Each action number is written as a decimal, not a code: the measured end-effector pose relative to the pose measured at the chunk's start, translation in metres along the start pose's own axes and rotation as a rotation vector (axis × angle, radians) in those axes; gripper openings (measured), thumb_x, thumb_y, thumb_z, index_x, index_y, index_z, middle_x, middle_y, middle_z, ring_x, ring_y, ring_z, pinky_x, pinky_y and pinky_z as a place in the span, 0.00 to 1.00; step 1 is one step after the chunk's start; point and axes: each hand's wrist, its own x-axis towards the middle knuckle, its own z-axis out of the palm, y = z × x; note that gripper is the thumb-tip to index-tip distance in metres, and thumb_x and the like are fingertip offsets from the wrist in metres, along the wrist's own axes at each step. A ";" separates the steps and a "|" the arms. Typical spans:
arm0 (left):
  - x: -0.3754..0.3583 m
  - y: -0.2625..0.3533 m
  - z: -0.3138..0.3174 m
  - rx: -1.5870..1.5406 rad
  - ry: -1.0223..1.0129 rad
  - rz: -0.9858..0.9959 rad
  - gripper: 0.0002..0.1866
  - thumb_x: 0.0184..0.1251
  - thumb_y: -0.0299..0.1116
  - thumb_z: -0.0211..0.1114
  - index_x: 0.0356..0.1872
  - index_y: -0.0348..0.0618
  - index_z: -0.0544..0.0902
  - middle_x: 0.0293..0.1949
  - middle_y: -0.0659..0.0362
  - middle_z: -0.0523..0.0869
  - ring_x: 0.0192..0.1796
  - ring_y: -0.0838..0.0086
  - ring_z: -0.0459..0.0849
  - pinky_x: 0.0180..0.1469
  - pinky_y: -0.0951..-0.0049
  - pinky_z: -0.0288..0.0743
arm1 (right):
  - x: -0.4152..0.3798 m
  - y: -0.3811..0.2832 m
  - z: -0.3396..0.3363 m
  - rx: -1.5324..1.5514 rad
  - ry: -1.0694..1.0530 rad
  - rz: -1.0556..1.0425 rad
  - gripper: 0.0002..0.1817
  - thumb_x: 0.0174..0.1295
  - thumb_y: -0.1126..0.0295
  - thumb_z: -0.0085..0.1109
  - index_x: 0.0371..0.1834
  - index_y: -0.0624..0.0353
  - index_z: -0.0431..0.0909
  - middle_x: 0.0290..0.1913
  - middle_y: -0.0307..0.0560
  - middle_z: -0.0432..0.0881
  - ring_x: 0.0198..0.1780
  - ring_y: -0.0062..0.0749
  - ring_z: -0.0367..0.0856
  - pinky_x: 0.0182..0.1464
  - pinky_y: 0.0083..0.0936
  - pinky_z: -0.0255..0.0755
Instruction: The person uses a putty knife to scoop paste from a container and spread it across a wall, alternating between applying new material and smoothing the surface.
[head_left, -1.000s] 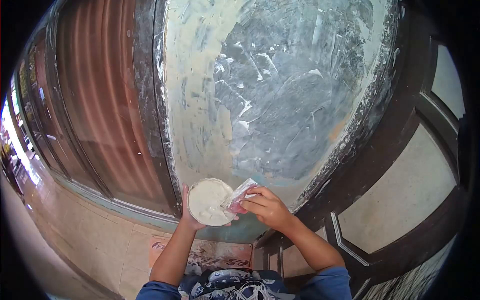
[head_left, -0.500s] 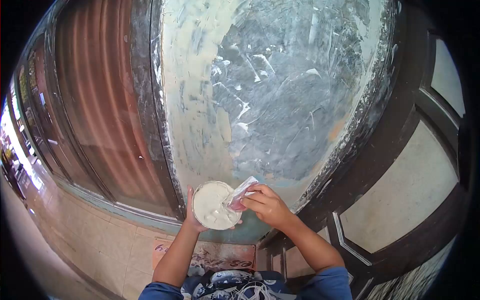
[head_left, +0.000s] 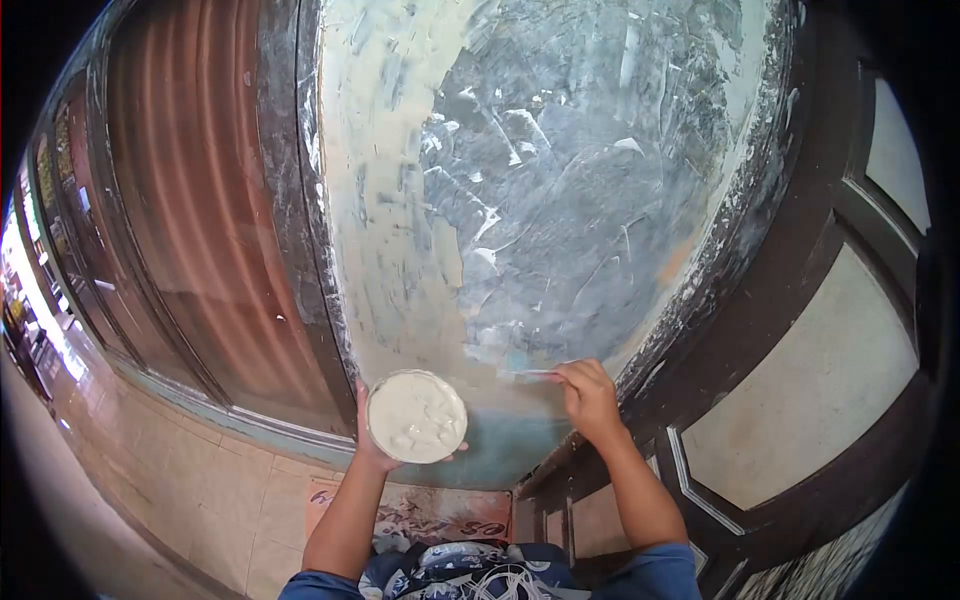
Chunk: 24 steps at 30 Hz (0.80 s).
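Observation:
A round tub of off-white putty (head_left: 416, 416) rests in my left hand (head_left: 372, 446), whose fingers wrap its underside and sides. My right hand (head_left: 592, 398) pinches a putty scraper (head_left: 528, 374), seen nearly edge-on, its blade close to the lower part of the wall. That wall (head_left: 560, 230) is patchy grey in the middle, with cream putty along its left side and white smears and ridges across it. Below the scraper runs a band of blue-green paint (head_left: 510, 440).
To the left stands a dark-framed window (head_left: 200, 200) with a reddish curtain behind the glass. A dark wooden door with pale panels (head_left: 800, 390) is at the right. Beneath my hands, a printed orange mat (head_left: 440, 510) lies on the tiled floor (head_left: 220, 500).
My right hand has lifted the scraper out of the putty and moved it right, over by the wall. The tub has shifted slightly left and down in my left hand.

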 end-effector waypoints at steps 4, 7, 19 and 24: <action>-0.012 0.003 0.006 -0.130 0.114 0.070 0.64 0.54 0.94 0.44 0.85 0.58 0.60 0.80 0.37 0.65 0.70 0.12 0.67 0.57 0.08 0.69 | -0.034 0.049 0.014 -0.126 -0.071 0.193 0.08 0.64 0.78 0.67 0.46 0.61 0.89 0.44 0.49 0.91 0.50 0.52 0.85 0.52 0.43 0.81; -0.014 0.006 0.000 -0.139 0.058 0.061 0.65 0.53 0.94 0.45 0.85 0.59 0.60 0.80 0.36 0.65 0.70 0.10 0.65 0.57 0.08 0.68 | -0.051 0.069 0.029 -0.164 -0.114 0.263 0.08 0.68 0.73 0.66 0.47 0.60 0.89 0.45 0.49 0.91 0.50 0.53 0.85 0.52 0.44 0.80; -0.020 0.009 -0.007 -0.091 0.077 0.095 0.66 0.52 0.94 0.45 0.85 0.57 0.59 0.80 0.34 0.64 0.69 0.08 0.66 0.57 0.09 0.70 | -0.054 0.079 0.045 -0.175 -0.020 0.276 0.07 0.69 0.73 0.65 0.46 0.62 0.88 0.44 0.52 0.90 0.48 0.56 0.85 0.52 0.44 0.79; -0.019 0.008 -0.006 -0.108 0.056 0.090 0.65 0.53 0.94 0.45 0.85 0.56 0.60 0.80 0.34 0.64 0.70 0.09 0.65 0.57 0.09 0.69 | -0.054 0.087 0.057 -0.140 0.005 0.334 0.10 0.68 0.73 0.63 0.50 0.60 0.88 0.46 0.51 0.90 0.51 0.55 0.84 0.53 0.45 0.79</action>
